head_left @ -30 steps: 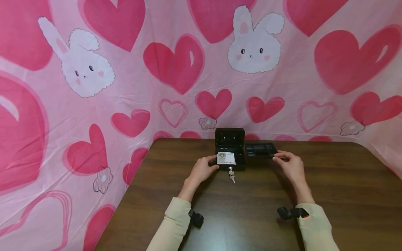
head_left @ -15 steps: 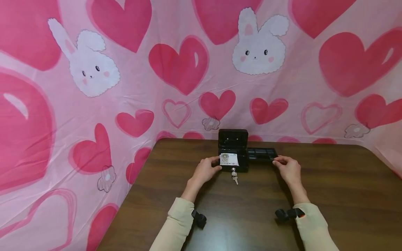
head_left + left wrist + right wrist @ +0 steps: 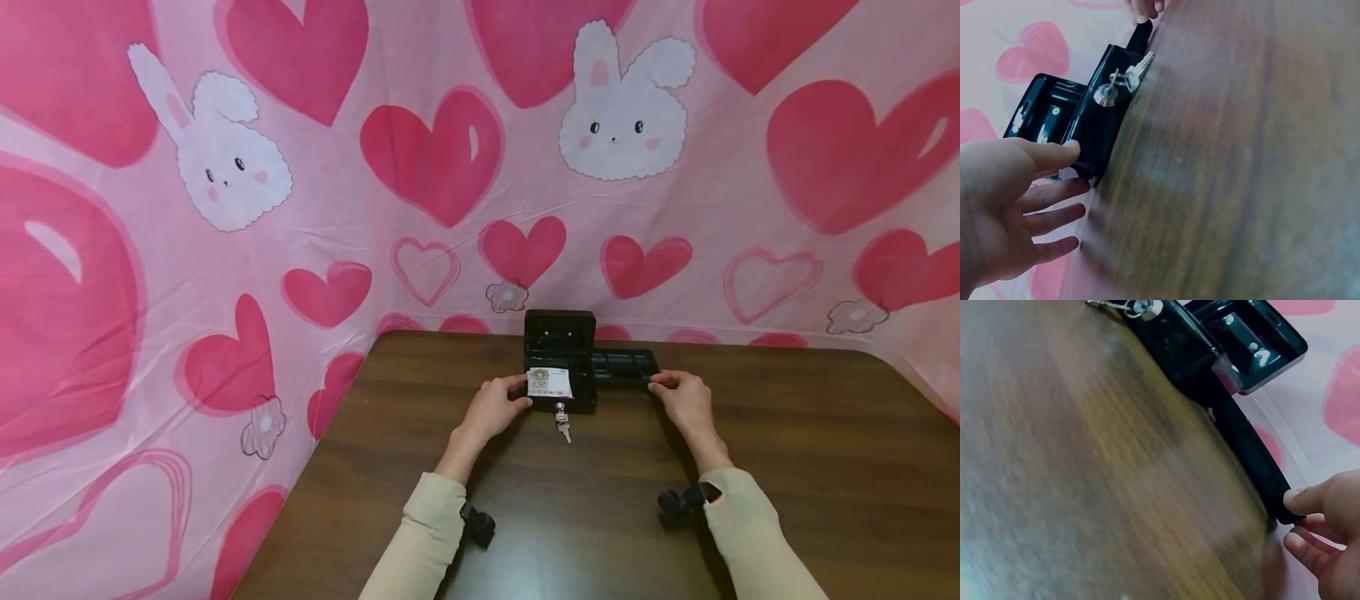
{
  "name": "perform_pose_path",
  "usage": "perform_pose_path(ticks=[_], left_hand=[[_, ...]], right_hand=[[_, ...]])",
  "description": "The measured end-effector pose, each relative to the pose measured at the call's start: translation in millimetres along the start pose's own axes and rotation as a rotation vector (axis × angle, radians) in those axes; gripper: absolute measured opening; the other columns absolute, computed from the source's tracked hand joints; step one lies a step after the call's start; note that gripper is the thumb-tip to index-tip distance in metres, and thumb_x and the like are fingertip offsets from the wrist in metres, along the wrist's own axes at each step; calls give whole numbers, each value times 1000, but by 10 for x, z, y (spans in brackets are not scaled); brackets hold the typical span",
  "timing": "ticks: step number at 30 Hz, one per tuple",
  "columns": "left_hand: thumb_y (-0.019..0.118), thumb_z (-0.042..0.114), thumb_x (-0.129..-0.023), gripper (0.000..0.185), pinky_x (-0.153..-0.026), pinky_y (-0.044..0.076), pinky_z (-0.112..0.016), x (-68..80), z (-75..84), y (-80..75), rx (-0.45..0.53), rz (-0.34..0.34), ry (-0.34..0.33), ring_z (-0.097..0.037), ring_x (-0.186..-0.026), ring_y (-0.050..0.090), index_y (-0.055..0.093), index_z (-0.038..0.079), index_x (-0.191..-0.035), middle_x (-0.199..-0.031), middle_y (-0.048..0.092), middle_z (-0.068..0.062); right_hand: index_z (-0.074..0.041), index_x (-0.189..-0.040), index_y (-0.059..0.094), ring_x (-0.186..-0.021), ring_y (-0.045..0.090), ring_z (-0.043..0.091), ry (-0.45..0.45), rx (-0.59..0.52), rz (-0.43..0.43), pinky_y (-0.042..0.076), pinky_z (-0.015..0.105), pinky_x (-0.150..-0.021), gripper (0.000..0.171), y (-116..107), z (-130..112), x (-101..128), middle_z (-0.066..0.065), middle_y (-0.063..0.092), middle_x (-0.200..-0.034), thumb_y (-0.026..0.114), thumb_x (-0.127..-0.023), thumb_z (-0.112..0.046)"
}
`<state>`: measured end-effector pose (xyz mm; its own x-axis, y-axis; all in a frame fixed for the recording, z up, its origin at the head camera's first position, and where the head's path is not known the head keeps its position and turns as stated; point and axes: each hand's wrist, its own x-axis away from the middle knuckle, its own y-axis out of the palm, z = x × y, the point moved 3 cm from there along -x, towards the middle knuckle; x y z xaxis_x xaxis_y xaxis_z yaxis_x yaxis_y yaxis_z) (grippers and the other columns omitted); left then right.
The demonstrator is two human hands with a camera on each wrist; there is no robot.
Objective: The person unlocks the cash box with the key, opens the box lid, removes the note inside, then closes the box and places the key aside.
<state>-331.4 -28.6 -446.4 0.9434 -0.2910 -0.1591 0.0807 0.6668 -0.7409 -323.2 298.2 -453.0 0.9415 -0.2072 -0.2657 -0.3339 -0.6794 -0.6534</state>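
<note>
A black cash box [image 3: 582, 402] stands on the table with its lid [image 3: 559, 332] raised at the back. Inside it lies a white banknote [image 3: 550, 382] with a printed design. Keys on a ring [image 3: 563, 427] hang from the front lock. My left hand [image 3: 491, 408] holds the box's left front corner, thumb on the front and index finger at the side, the other fingers spread apart. At the box's right side is a black compartment tray [image 3: 622, 367], low over the table. The thumb and fingers of my right hand [image 3: 686, 406] pinch its right end.
The brown wooden table [image 3: 570, 517] reaches back to a pink cloth backdrop [image 3: 427, 50] with hearts and rabbits, close behind the box. Each wrist wears a black camera strap, one on the left sleeve [image 3: 427, 529].
My right hand has brought the tray slightly lower and closer to the box's right side. The left hand keeps its place at the box. The head view has shifted a little.
</note>
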Motion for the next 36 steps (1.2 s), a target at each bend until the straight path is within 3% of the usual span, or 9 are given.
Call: perform_pose_path(ticks=[9, 16, 21, 29, 36], left_hand=[[70, 24, -93, 47, -100, 50, -44, 11, 0, 6, -2, -1, 5, -25, -119, 64, 61, 10, -137, -126, 70, -9], [69, 23, -93, 47, -102, 49, -45, -2, -13, 7, 3, 4, 1, -26, -121, 63, 61, 11, -137, -127, 69, -9], [70, 23, -93, 47, -102, 49, -46, -5, -13, 5, 5, 4, -5, -26, -121, 63, 61, 11, -138, -127, 69, -9], [70, 24, -93, 47, -101, 50, -45, -1, -7, 8, -4, -5, -9, -25, -120, 63, 60, 11, -138, -127, 69, -9], [70, 22, -93, 47, -98, 50, -46, 5, 12, -8, 10, -1, -12, -26, -116, 65, 61, 10, -137, -121, 71, -11]], right_hand=[[4, -115, 68, -101, 64, 44, -24, 20, -11, 51, 53, -82, 28, -44, -5, 46, 31, 66, -116, 65, -94, -14], [1, -112, 70, -87, 65, 32, -70, 8, 34, 48, 34, -69, 26, -95, -166, 94, 24, 66, -105, 68, -93, -16], [-1, -113, 71, -76, 56, 21, -82, 2, 17, 43, 30, -65, 27, -74, -289, 131, 19, 67, -96, 69, -93, -19], [-2, -115, 71, -79, 58, 19, -96, -26, -18, 46, 28, -67, 27, 31, -440, 161, 18, 71, -108, 68, -94, -19], [-4, -114, 71, -76, 57, 20, -133, -42, -34, 46, 28, -67, 26, 126, -572, 134, 18, 72, -108, 68, -94, -20]])
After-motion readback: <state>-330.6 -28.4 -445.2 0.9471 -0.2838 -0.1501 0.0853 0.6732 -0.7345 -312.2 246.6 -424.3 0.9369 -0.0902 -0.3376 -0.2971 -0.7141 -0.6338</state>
